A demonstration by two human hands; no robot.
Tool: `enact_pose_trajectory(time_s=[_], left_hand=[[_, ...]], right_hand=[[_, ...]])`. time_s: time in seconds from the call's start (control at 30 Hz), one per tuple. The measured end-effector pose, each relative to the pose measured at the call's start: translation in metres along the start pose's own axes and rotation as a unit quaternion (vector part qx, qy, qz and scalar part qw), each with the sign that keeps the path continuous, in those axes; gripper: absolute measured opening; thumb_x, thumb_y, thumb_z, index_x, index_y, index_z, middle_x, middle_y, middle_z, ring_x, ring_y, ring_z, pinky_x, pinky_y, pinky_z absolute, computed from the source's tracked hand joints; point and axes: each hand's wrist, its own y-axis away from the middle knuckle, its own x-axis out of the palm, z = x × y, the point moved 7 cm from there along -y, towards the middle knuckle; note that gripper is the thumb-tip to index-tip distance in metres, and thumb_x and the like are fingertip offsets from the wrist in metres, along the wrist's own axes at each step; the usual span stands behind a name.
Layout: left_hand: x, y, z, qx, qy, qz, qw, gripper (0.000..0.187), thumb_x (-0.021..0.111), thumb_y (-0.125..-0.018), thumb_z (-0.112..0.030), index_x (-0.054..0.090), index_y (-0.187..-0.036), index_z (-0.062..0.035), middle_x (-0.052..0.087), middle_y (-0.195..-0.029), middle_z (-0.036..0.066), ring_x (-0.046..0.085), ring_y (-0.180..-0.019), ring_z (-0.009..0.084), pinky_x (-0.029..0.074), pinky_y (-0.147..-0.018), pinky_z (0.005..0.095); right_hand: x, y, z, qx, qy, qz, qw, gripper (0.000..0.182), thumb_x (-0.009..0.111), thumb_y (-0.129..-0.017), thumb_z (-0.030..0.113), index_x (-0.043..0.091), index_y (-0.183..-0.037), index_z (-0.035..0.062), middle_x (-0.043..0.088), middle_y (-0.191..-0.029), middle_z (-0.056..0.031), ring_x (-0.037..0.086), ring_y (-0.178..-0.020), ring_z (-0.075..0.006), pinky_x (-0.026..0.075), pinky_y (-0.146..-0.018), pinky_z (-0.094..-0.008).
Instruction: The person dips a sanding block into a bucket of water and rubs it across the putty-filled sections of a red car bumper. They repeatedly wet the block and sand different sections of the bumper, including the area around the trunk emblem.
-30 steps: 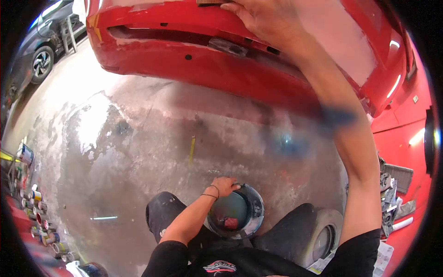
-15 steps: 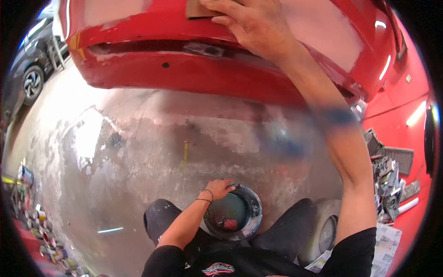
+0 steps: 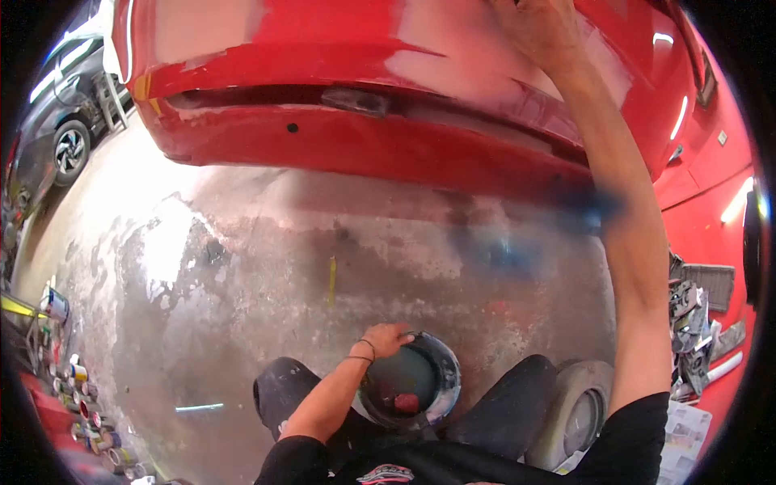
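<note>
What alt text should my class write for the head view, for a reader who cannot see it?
One person's right hand reaches over a red car body with pale patches; their left hand touches the rim of a bucket holding cloudy liquid and a red block.

Your left hand point(image 3: 388, 339): low, fingers at the near-left rim of the bucket point(image 3: 454, 376), back of hand up; forearm angles in from the bucket's left. Your right arm point(image 3: 626, 210): long reach, passing right of the bucket; right hand point(image 3: 537, 28) well beyond it, fingers partly out of view.
</note>
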Motion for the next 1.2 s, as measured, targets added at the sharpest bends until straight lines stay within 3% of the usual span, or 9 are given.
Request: enact_pose_trajectory(time_s=[0.13, 0.2, 0.33, 0.4, 0.7, 0.8, 0.9, 0.97, 1.2], left_hand=[[-0.007, 0.007, -0.006, -0.005, -0.023, 0.002, 1.0, 0.06, 0.062, -0.108, -0.06, 0.066, -0.152, -0.0197, 0.079, -0.131, 0.019, 0.072, -0.127, 0.0426, 0.056, -0.107, 0.0555], [-0.011, 0.005, -0.007, -0.016, -0.028, -0.003, 0.999, 0.06, 0.062, -0.108, -0.06, 0.066, -0.152, -0.0199, 0.078, -0.132, 0.019, 0.072, -0.127, 0.0428, 0.056, -0.107, 0.0554], [0.004, -0.004, 0.008, 0.014, -0.013, 0.002, 1.0, 0.06, 0.062, -0.108, -0.06, 0.065, -0.153, -0.02, 0.078, -0.134, 0.019, 0.072, -0.128, 0.0429, 0.056, -0.108, 0.0552], [0.001, -0.006, 0.005, 0.021, -0.006, 0.004, 1.0, 0.061, 0.061, -0.108, -0.06, 0.065, -0.153, -0.0196, 0.078, -0.135, 0.018, 0.071, -0.128, 0.0427, 0.056, -0.109, 0.0552], [0.001, -0.003, 0.006, 0.013, -0.011, -0.002, 1.0, 0.059, 0.061, -0.109, -0.057, 0.066, -0.153, -0.0167, 0.078, -0.134, 0.019, 0.07, -0.13, 0.0418, 0.055, -0.11, 0.055], [0.002, -0.008, 0.004, 0.025, -0.017, 0.005, 1.0, 0.06, 0.06, -0.109, -0.058, 0.066, -0.152, -0.0165, 0.078, -0.134, 0.019, 0.071, -0.128, 0.0429, 0.056, -0.108, 0.0554], [0.009, -0.007, 0.009, 0.036, -0.029, -0.002, 0.999, 0.058, 0.064, -0.109, -0.053, 0.067, -0.152, -0.0134, 0.079, -0.127, 0.022, 0.073, -0.125, 0.0438, 0.056, -0.107, 0.0531], [0.004, -0.005, 0.005, 0.026, -0.006, -0.001, 1.0, 0.058, 0.062, -0.11, -0.052, 0.066, -0.153, -0.0122, 0.079, -0.128, 0.022, 0.072, -0.125, 0.0438, 0.056, -0.107, 0.0537], [0.002, -0.004, 0.004, 0.013, -0.012, 0.003, 1.0, 0.058, 0.061, -0.111, -0.053, 0.064, -0.155, -0.0141, 0.079, -0.13, 0.021, 0.073, -0.126, 0.0421, 0.057, -0.106, 0.0537]], right_hand=[[-0.007, 0.091, -0.012, 0.004, 0.003, 0.024, 1.0, 0.031, 0.081, -0.094, 0.015, 0.084, -0.124, 0.0211, 0.076, -0.136, -0.0039, 0.065, -0.123, -0.0332, 0.048, -0.109, -0.0495], [-0.028, 0.135, -0.001, 0.106, -0.027, 0.042, 0.993, 0.029, 0.081, -0.095, 0.018, 0.085, -0.123, 0.0215, 0.076, -0.133, -0.0057, 0.066, -0.122, -0.0353, 0.047, -0.11, -0.0489], [-0.026, 0.09, -0.03, 0.07, 0.014, 0.063, 0.995, 0.033, 0.081, -0.095, 0.018, 0.083, -0.127, 0.0213, 0.075, -0.136, -0.0051, 0.064, -0.124, -0.0339, 0.046, -0.112, -0.0476], [-0.025, 0.038, -0.034, 0.076, 0.076, 0.035, 0.994, 0.033, 0.078, -0.096, 0.016, 0.078, -0.128, 0.0107, 0.073, -0.141, -0.0108, 0.063, -0.13, -0.0387, 0.045, -0.114, -0.0507], [-0.042, 0.149, -0.029, 0.106, 0.008, 0.027, 0.994, 0.038, 0.08, -0.096, 0.018, 0.08, -0.134, 0.0214, 0.073, -0.14, -0.002, 0.063, -0.128, -0.0301, 0.046, -0.113, -0.045], [-0.021, 0.075, -0.028, 0.033, 0.024, 0.023, 0.999, 0.038, 0.08, -0.096, 0.017, 0.08, -0.134, 0.0208, 0.073, -0.141, -0.0026, 0.064, -0.129, -0.0279, 0.045, -0.114, -0.0446], [0.016, 0.039, -0.056, 0.135, 0.037, 0.13, 0.982, 0.037, 0.081, -0.096, 0.016, 0.079, -0.134, 0.0143, 0.072, -0.143, -0.0111, 0.065, -0.131, -0.0345, 0.047, -0.115, -0.0473], [-0.017, 0.02, -0.021, 0.019, -0.015, 0.033, 0.999, 0.035, 0.077, -0.097, 0.015, 0.078, -0.131, 0.0114, 0.073, -0.14, -0.0129, 0.061, -0.132, -0.039, 0.044, -0.115, -0.0514], [-0.069, 0.18, -0.052, 0.1, 0.054, 0.041, 0.993, 0.028, 0.08, -0.096, 0.019, 0.081, -0.124, 0.0179, 0.074, -0.133, -0.0049, 0.066, -0.125, -0.0336, 0.048, -0.11, -0.0479]])
